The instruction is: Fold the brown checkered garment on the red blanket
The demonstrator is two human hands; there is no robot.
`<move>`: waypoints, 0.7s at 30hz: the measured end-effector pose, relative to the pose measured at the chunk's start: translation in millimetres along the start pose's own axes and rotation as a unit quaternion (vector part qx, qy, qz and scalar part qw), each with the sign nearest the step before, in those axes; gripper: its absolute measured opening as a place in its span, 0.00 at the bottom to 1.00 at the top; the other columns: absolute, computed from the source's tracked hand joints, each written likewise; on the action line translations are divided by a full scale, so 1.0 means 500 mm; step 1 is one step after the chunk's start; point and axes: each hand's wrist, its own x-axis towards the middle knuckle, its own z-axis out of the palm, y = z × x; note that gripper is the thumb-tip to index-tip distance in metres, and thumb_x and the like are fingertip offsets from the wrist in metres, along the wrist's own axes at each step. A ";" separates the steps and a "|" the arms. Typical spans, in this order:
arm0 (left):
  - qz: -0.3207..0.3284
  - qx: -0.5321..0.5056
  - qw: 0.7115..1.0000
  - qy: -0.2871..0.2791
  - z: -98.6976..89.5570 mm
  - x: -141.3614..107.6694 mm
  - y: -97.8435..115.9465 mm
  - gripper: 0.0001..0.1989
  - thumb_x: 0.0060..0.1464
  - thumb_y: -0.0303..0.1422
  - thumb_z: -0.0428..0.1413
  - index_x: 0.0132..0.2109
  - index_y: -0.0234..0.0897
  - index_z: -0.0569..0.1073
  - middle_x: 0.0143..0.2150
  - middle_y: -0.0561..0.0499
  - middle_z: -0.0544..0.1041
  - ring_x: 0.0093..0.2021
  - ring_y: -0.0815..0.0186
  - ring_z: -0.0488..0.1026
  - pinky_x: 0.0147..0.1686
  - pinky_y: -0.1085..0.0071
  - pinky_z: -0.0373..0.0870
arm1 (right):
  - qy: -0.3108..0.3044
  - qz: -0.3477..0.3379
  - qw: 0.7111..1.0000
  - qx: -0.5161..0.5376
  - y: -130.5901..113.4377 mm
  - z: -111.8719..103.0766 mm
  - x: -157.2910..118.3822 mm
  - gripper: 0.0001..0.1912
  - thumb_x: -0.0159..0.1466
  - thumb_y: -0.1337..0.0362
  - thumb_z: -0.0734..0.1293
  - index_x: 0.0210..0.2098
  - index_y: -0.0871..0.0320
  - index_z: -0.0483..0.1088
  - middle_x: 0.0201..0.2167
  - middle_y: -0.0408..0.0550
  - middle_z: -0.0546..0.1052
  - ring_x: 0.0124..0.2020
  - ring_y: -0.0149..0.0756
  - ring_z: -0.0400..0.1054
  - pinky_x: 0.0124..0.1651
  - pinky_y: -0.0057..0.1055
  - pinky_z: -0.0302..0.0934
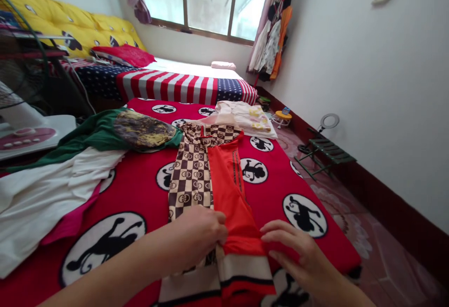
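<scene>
A pair of trousers (192,176) lies lengthwise before me, waistband away from me. One side shows brown and cream checks, the other plain red fabric (226,180); the near ends have white, black and red bands. My left hand (201,232) is closed in a pinch on the fabric near the cuffs, along the inner edge of the red part. At the outer edge of the red leg is my right hand (294,246), fingers apart and slightly curved, the tips at or against the fabric. Whether it presses on the cloth I cannot tell.
The trousers lie on a red blanket (277,185) with monkey figures. White clothing (66,185) and a green garment (94,131) lie left, a white one (245,115) beyond. A fan (31,129) stands left, a folding stool (329,150) right, a bed (168,82) behind.
</scene>
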 end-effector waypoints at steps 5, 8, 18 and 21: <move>-0.007 -0.125 0.987 0.104 0.039 -0.042 -0.009 0.11 0.54 0.21 0.50 0.35 0.40 0.74 0.35 0.54 0.75 0.34 0.70 0.73 0.34 0.78 0.64 | 0.026 -0.041 0.999 0.000 0.011 0.025 0.007 0.13 0.66 0.70 0.59 0.46 0.53 0.70 0.49 0.52 0.71 0.50 0.35 0.68 0.52 0.29 0.64; -0.033 -0.212 0.955 0.204 0.059 -0.053 -0.010 0.13 0.51 0.19 0.50 0.37 0.38 0.74 0.34 0.53 0.75 0.33 0.70 0.72 0.34 0.78 0.64 | 0.016 -0.067 0.997 -0.032 0.013 0.026 0.020 0.17 0.64 0.70 0.60 0.51 0.52 0.69 0.54 0.53 0.68 0.55 0.38 0.65 0.56 0.33 0.62; -0.101 -0.239 0.943 0.207 0.113 -0.109 -0.009 0.13 0.56 0.21 0.48 0.37 0.40 0.75 0.39 0.52 0.74 0.37 0.71 0.72 0.38 0.78 0.68 | -0.052 -0.116 0.990 -0.062 0.018 0.029 0.022 0.26 0.62 0.77 0.56 0.54 0.48 0.65 0.59 0.50 0.66 0.61 0.37 0.59 0.59 0.38 0.59; -0.059 -0.193 0.953 0.228 0.142 -0.129 -0.022 0.09 0.58 0.28 0.52 0.44 0.42 0.74 0.46 0.49 0.74 0.43 0.67 0.73 0.42 0.78 0.70 | -0.063 -0.139 0.983 -0.103 0.018 0.026 0.017 0.25 0.59 0.74 0.62 0.54 0.48 0.66 0.60 0.51 0.66 0.61 0.39 0.60 0.59 0.38 0.61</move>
